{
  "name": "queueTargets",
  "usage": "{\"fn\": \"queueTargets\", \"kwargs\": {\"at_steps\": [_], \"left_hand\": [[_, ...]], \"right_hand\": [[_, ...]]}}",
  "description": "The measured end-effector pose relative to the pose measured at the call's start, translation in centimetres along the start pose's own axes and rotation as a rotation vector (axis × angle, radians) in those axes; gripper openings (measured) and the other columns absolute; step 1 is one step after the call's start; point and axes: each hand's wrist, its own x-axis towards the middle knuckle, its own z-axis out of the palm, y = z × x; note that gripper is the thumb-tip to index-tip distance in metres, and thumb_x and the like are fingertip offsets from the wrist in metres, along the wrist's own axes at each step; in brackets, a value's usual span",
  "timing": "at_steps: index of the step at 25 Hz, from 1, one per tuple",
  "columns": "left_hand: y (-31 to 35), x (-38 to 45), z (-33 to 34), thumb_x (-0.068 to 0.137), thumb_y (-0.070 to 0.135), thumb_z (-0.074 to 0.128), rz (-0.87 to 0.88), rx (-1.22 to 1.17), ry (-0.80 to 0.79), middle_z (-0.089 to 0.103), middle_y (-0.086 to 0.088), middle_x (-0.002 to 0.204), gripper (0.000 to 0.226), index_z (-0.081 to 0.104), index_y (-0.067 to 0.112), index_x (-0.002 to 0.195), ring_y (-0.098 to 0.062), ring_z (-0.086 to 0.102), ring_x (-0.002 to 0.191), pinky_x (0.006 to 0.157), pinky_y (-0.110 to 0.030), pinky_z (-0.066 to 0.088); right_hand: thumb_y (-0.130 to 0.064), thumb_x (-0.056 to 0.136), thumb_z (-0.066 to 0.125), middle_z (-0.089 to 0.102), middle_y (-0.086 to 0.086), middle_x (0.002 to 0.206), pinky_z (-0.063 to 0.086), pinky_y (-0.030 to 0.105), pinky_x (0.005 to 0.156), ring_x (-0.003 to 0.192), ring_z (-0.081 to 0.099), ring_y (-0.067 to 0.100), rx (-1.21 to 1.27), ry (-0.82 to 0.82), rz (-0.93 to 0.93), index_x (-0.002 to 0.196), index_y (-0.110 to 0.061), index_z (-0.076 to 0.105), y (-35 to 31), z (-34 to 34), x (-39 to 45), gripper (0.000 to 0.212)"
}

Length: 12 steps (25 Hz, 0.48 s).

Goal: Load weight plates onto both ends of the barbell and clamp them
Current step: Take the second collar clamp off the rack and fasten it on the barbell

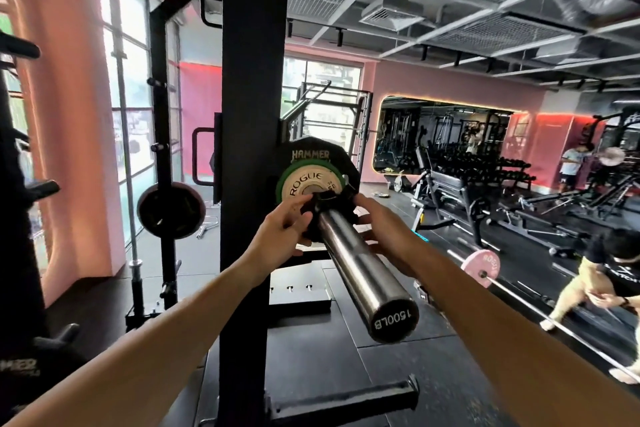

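Both hands are working at the black clamp (320, 218), which is sitting around the steel bar (360, 267) right against the small green-rimmed plate (308, 184); a larger black plate (311, 152) is sitting behind that one, against the upright post of the rack (254, 114). The left hand (280, 229) is gripping the clamp's near side with curled fingers and thumb, and the right hand (381, 222) is wrapping round its far side; the fingertips there are hidden behind the bar.

The clamp is looking light and stiff, probably hard plastic, so it should be taken by its outer ring and lever, not its thin edges. The bar's sleeve is smooth, polished and likely slippery, so the clamp needs pressing flush to the plate before locking. The plates are heavy and rigid and are carrying themselves on the bar.
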Motion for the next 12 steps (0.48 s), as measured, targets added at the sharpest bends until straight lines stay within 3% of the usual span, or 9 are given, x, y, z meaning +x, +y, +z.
{"fn": "queueTargets", "kwargs": {"at_steps": [4,6,8,10,12], "left_hand": [[-1.9,4.2,-0.3,0.104,0.017,0.053,0.009,-0.012,0.018,0.067,-0.013,0.106,0.035,0.059,0.032,0.135,-0.024,0.069,0.074,0.058,-0.029,0.055],[-2.7,5.5,-0.5,0.104,0.017,0.053,-0.004,-0.013,0.025,0.066,-0.013,0.102,0.034,0.059,0.033,0.133,-0.026,0.068,0.075,0.063,-0.036,0.058],[-3.1,6.4,-0.7,0.104,0.016,0.053,-0.011,0.000,0.039,0.064,-0.012,0.097,0.033,0.058,0.033,0.132,-0.026,0.068,0.075,0.068,-0.041,0.059],[-3.2,7.0,-0.7,0.104,0.016,0.053,-0.028,0.031,0.057,0.064,-0.012,0.094,0.033,0.056,0.031,0.133,-0.022,0.067,0.073,0.061,-0.035,0.057],[-3.2,7.3,-0.7,0.104,0.015,0.053,-0.045,0.060,0.068,0.065,-0.011,0.090,0.032,0.055,0.030,0.132,-0.021,0.068,0.072,0.059,-0.030,0.055]], "right_hand": [[-0.050,0.103,0.037,0.069,0.008,0.109,0.050,0.033,0.072,0.083,0.064,0.022,-0.041,0.009,-0.009,0.119,-0.019,0.064,0.7,0.6,4.7,0.044],[-0.049,0.102,0.038,0.068,0.006,0.105,0.050,0.037,0.081,0.086,0.063,0.021,-0.051,0.013,-0.044,0.115,-0.020,0.064,0.8,0.9,6.7,0.041],[-0.047,0.103,0.039,0.067,0.005,0.100,0.051,0.035,0.079,0.083,0.063,0.020,-0.051,0.011,-0.074,0.112,-0.021,0.064,0.7,1.1,8.1,0.038],[-0.047,0.102,0.041,0.068,0.007,0.099,0.053,0.033,0.072,0.078,0.065,0.021,-0.037,0.012,-0.081,0.108,-0.022,0.064,0.4,1.1,9.3,0.035],[-0.050,0.101,0.044,0.069,0.008,0.105,0.057,0.036,0.075,0.085,0.068,0.023,-0.067,0.013,-0.096,0.107,-0.024,0.064,0.2,1.1,10.2,0.033]]}}
